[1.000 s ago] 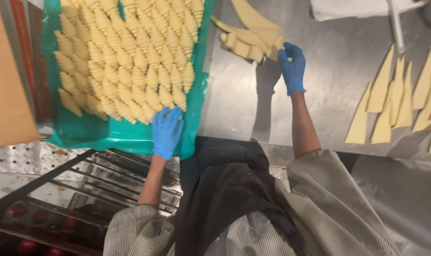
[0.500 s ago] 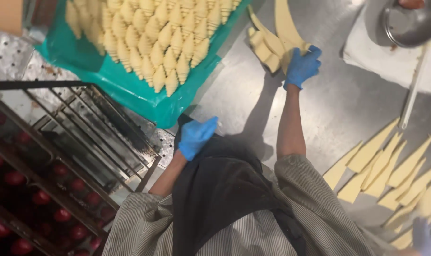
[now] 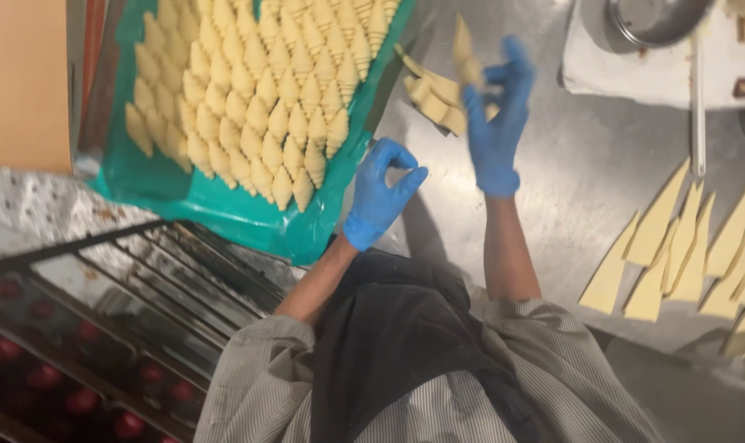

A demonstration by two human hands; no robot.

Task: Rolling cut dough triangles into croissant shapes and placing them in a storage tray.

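Pale dough triangle (image 3: pixel 466 51) stands tip-up, pinched in right hand (image 3: pixel 495 123); left hand (image 3: pixel 380 193) loosely curled, empty.

Right hand (image 3: pixel 495 123) motion-blurred; its grip on the dough triangle (image 3: pixel 467 53) cannot be confirmed. Green tray (image 3: pixel 225 209) and metal bowl (image 3: pixel 651 20) cut off by top edge.

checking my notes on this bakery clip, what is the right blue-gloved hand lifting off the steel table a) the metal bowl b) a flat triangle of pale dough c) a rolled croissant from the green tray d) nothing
b: the right blue-gloved hand is raised above the steel table with a flat triangle of pale dough in its grip, above the small pile of cut dough pieces; the hand is blurred.
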